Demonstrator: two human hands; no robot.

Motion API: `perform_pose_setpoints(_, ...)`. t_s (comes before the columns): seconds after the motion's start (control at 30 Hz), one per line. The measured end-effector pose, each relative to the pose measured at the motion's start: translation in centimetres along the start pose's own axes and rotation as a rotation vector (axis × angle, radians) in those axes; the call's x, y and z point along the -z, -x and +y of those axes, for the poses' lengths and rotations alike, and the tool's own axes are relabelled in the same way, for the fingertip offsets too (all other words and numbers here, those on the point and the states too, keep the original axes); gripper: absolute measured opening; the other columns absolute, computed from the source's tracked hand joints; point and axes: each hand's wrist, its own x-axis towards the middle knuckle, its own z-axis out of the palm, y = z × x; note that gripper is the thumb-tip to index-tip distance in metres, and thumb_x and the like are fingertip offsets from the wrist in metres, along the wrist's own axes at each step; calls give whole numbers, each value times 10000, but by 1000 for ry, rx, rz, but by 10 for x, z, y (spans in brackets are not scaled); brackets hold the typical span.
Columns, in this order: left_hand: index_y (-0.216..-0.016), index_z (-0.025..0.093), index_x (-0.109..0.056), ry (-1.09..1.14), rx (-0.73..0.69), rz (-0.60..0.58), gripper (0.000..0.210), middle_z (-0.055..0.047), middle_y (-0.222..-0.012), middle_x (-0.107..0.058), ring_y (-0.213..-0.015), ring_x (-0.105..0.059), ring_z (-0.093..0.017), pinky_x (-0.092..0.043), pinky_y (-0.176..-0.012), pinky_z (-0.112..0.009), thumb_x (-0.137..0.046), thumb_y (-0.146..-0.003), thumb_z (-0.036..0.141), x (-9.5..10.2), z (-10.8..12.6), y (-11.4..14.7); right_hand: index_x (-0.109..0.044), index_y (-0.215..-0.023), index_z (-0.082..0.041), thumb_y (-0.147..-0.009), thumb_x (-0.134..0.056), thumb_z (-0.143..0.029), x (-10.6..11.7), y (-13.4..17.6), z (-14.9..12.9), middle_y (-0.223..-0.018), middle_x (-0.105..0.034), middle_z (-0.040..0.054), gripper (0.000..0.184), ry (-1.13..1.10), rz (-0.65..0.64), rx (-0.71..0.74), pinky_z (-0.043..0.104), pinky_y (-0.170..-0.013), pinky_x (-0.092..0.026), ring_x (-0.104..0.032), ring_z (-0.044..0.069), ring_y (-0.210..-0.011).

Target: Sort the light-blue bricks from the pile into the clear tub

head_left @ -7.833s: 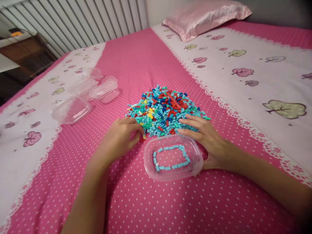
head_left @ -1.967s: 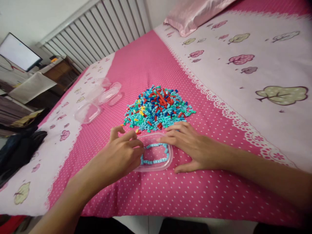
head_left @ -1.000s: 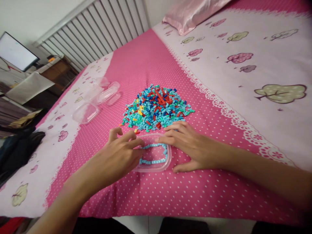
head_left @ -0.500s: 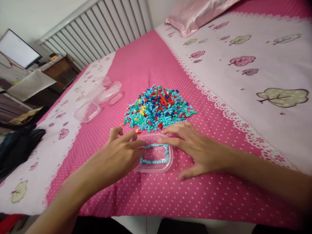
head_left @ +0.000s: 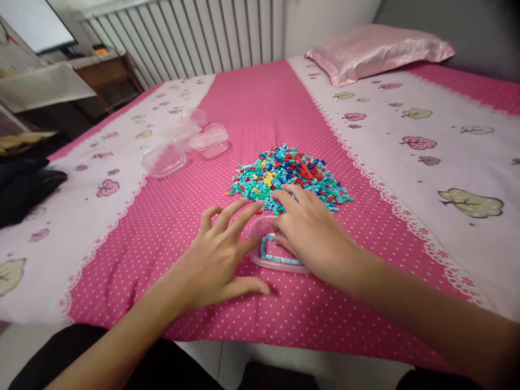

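A clear plastic container rests on the pink bedspread in front of me, with a line of joined light-blue toy bricks running round the inside. My right hand reaches over its right part, thumb and index bent close together by the far row of bricks; anything between them is too small to make out. Left of the container, my left hand is spread and holds nothing, its fingertips near the rim. Just beyond lies a heap of small bricks in blue, green, red and yellow, partly covered by my right fingers.
Several clear containers and lids lie at the far left of the heap. A pink pillow is at the back right, dark cloth at the left. The bed's front edge is close to me.
My left hand has drawn back from inside the container and spread out. My right hand has moved in over the container, fingers bending down. The view has shifted, showing more of the pillow.
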Motion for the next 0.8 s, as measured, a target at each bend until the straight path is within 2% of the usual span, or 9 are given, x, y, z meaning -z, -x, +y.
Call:
perform_pose_setpoints(0.1, -1310, 130, -656, -50, -35, 46, 886, -240, -1645, -396, -1512, -332, -426, -236, -1150, -622, -348, -924, 866, -8, 3, -1, -815, -859, -108, -874, -740, -117, -3, -1, -8, -1289, -685, 240, 77, 64, -25, 6, 608, -1096, -487, -525, 457, -1345)
perform_pose_setpoints(0.23, -1350, 87, -632, -81, -35, 102, 904, -238, -1651, -391, -1498, -366, -406, -224, -1171, -594, -332, -953, 842, -15, 1, -1, -812, -891, -128, -918, -694, -132, -5, -6, -15, -1302, -692, 210, 121, 132, -43, 24, 591, -1101, -472, -536, 419, -1329)
perform_pose_setpoints(0.33, -1293, 86, -674, -89, -26, 124, 906, -248, -1639, -402, -1476, -392, -403, -220, -1181, -595, -329, -948, 849, -20, 1, -2, -808, -890, -128, -952, -617, -107, -10, -11, -19, -1288, -699, 209, 202, 162, -31, 33, 579, -1111, -446, -525, 403, -1326)
perform_pose_setpoints(0.4, -1235, 83, -706, -91, -17, 131, 900, -265, -1578, -469, -1439, -431, -405, -228, -1181, -599, -340, -943, 851, -22, 2, -4, -802, -851, -137, -956, -603, -108, -13, -12, -19, -1274, -705, 204, 227, 163, -23, 37, 570, -1101, -444, -532, 394, -1304)
perform_pose_setpoints(0.53, -1186, 66, -730, -98, -6, 124, 908, -280, -1426, -580, -1341, -503, -401, -263, -1167, -597, -365, -930, 857, -24, 4, -7, -790, -829, -161, -922, -657, -132, -16, -10, -16, -1260, -711, 175, 165, 131, -9, 41, 543, -1076, -456, -542, 375, -1269)
perform_pose_setpoints(0.67, -1161, 84, -744, -105, 5, 110, 903, -267, -1419, -584, -1330, -499, -396, -269, -1167, -603, -363, -921, 867, -24, 5, -6, -777, -831, -176, -864, -703, -125, -17, -6, -14, -1225, -713, 164, 96, 96, 12, 28, 532, -1054, -459, -539, 372, -1257)
perform_pose_setpoints(0.8, -1216, 62, -717, -118, 10, 109, 891, -271, -1420, -584, -1327, -498, -397, -266, -1173, -604, -391, -933, 842, -21, 7, -6, -771, -830, -176, -862, -704, -116, -15, -7, -14, -1182, -715, 165, 95, 77, 15, 14, 531, -1030, -467, -562, 366, -1215)
